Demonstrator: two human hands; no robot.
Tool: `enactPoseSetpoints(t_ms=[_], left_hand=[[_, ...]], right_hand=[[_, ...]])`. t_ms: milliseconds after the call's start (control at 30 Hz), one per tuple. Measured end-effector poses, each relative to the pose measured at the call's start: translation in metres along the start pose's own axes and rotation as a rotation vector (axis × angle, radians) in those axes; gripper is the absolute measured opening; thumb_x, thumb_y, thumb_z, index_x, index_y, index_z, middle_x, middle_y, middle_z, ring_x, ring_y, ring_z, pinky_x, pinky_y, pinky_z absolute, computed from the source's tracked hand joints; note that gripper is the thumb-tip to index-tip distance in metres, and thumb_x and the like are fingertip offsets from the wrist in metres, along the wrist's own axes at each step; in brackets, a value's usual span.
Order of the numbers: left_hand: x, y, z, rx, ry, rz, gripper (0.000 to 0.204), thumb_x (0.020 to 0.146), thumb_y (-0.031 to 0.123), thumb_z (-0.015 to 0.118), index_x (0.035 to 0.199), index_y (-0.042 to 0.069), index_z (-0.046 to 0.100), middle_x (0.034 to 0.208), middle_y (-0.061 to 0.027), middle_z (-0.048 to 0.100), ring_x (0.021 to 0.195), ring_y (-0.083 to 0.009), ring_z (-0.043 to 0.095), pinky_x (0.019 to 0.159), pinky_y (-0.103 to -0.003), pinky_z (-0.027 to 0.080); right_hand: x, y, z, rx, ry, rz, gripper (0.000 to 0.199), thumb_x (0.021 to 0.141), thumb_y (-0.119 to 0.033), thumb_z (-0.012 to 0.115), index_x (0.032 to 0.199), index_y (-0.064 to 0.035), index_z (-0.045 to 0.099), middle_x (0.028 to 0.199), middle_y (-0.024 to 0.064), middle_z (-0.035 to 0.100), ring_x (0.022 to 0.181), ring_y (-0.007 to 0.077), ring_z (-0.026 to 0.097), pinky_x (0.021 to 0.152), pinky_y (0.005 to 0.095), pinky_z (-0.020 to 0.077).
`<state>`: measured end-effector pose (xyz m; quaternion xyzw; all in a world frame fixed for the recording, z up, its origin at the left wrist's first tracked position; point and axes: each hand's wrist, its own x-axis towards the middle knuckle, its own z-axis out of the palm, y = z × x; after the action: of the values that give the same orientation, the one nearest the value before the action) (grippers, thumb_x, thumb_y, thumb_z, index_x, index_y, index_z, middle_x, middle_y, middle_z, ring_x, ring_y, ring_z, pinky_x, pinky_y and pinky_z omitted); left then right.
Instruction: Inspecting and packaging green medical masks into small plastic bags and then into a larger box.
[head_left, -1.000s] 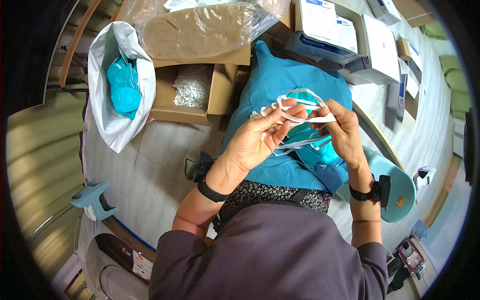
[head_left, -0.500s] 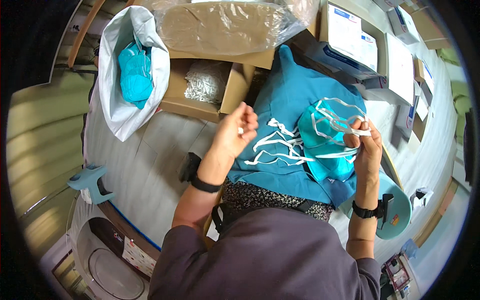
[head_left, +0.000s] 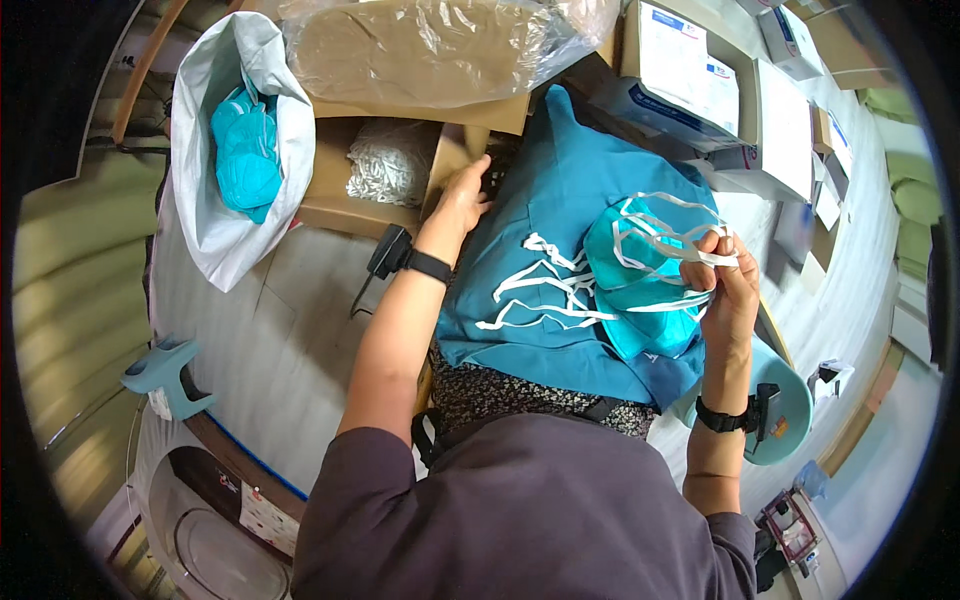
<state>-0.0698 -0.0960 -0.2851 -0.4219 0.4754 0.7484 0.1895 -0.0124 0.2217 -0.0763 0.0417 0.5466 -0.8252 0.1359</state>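
The right hand (head_left: pixel 728 285) holds a teal mask (head_left: pixel 640 285) above the teal cloth (head_left: pixel 560 200) on the person's lap, its grip closed on a white strap (head_left: pixel 712 257) pinched between thumb and fingers. More white straps (head_left: pixel 540 290) lie loose on the cloth, just left of the mask. The left hand (head_left: pixel 462 195) reaches past the cloth's left edge to the cardboard box (head_left: pixel 335 190), its grip fairly wide, fingers resting on the box's near flap. Inside the box sits a heap of white straps (head_left: pixel 385 165). Left of the box, a white bag (head_left: pixel 215 215) stands open on the counter (head_left: pixel 280 330) with teal masks (head_left: pixel 245 150) inside. Behind the box lies a clear plastic bag (head_left: pixel 440 45) over brown cardboard. Each wrist wears 1 black band.
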Motion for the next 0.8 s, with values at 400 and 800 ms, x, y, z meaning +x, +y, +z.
enactPoseSetpoints(t_ms=[400, 800], left_hand=[[-0.174, 0.01, 0.073, 0.991, -0.593, 1.157, 0.074, 0.07, 0.003, 0.075, 0.139, 0.011, 0.05, 0.145, -0.0146, 0.048, 0.142, -0.0336, 0.037, 0.118, -0.044, 0.029], [-0.203, 0.055, 0.078, 0.529, -0.105, 1.344, 0.013, 0.091, 0.006, 0.071, 0.102, -0.001, 0.07, 0.097, -0.0095, 0.071, 0.094, -0.0138, 0.063, 0.082, -0.024, 0.048]], right_hand=[[-0.004, -0.006, 0.003, 0.005, -0.021, -0.196, 0.035, 0.105, -0.031, 0.046, 0.085, -0.0038, 0.054, 0.058, -0.0039, 0.041, 0.055, 0.0075, 0.035, 0.054, 0.0245, 0.0288], [-0.048, -0.006, -0.012, -0.306, -0.096, -0.017, 0.036, 0.085, -0.005, 0.067, 0.12, 0.0003, 0.062, 0.114, 0.0076, 0.066, 0.112, 0.0223, 0.06, 0.103, 0.0366, 0.0414]])
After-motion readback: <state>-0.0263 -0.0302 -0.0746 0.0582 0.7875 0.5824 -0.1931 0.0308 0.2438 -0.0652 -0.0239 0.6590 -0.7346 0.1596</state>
